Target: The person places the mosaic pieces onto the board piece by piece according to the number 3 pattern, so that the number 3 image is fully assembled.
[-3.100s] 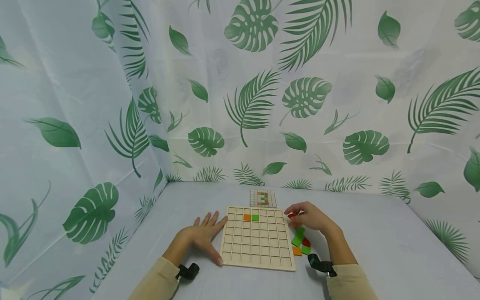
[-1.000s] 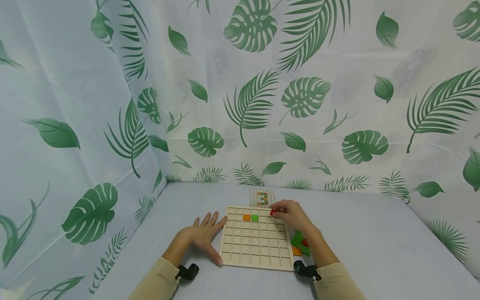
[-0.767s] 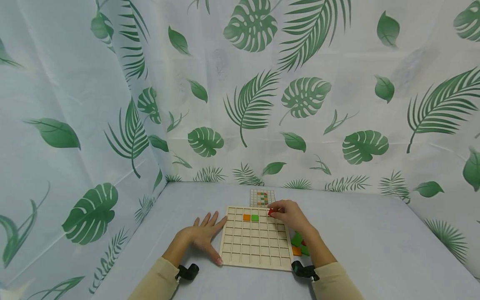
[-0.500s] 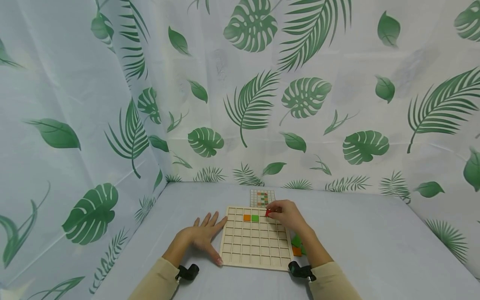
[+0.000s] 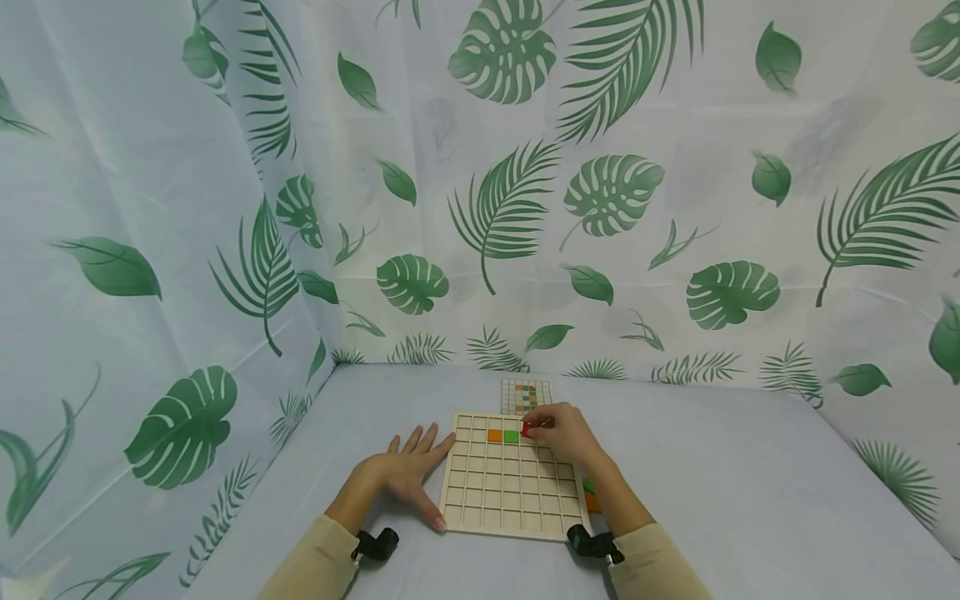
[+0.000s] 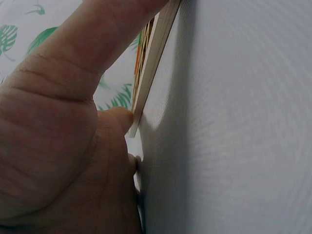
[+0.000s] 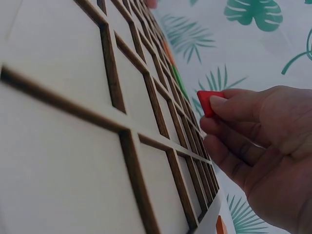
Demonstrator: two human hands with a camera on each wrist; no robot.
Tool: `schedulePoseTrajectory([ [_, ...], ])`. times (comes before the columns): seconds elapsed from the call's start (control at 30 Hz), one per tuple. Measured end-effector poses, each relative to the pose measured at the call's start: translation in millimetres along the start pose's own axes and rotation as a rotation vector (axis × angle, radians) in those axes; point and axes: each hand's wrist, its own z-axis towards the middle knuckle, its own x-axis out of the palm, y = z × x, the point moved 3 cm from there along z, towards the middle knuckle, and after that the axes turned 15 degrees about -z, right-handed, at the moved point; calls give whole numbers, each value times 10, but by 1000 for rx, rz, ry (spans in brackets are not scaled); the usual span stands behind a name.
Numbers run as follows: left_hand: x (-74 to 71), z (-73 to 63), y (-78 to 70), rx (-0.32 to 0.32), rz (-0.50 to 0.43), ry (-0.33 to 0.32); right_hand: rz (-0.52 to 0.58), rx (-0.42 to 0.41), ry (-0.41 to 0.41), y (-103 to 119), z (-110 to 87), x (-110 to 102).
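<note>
My right hand (image 5: pixel 562 429) pinches a small red tile (image 7: pixel 206 103) between thumb and fingertips. It holds the tile over the far rows of a wooden grid board (image 5: pixel 510 483), just right of a green tile (image 5: pixel 511 437). Left of that one, an orange tile (image 5: pixel 495 436) lies in the neighbouring cell of the same row. My left hand (image 5: pixel 408 467) is spread flat on the table, with its thumb and index fingertips at the board's left edge. In the left wrist view the thumb (image 6: pixel 73 58) stretches across to the board's side (image 6: pixel 155 58).
A small card (image 5: pixel 526 396) printed with a coloured grid pattern lies behind the board. Loose tiles lie at the board's right side, mostly hidden by my right forearm; an orange one (image 5: pixel 593 503) shows. Leaf-patterned cloth (image 5: pixel 495 208) hangs behind and left of the table.
My right hand has brought the red tile from the loose pieces on the right onto the board, moving left until it is beside the green tile. The left hand has stayed still.
</note>
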Motion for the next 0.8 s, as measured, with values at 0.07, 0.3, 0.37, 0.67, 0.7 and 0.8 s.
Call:
schedulePoseTrajectory([
  [0.07,-1,-2,1,-1,-3,2,8,0,4,-11,-2,21],
  [0.3,-2,-6,2,-2,-5,3,19,-7,2,-12,-12,39],
  [0.37,-1,-5,2,-3,-3,1,17,-10,2,-5,-14,36],
  [0.67,-4,-14,-8,-3,-3,3,-8,-45,3,18,-24,49],
  [0.7,-5,-15,-11,-3,-3,3,-14,-52,1,21,-25,51],
  [0.8,-6,-19,-17,-5,0,2,-21,-56,6,36,-27,51],
])
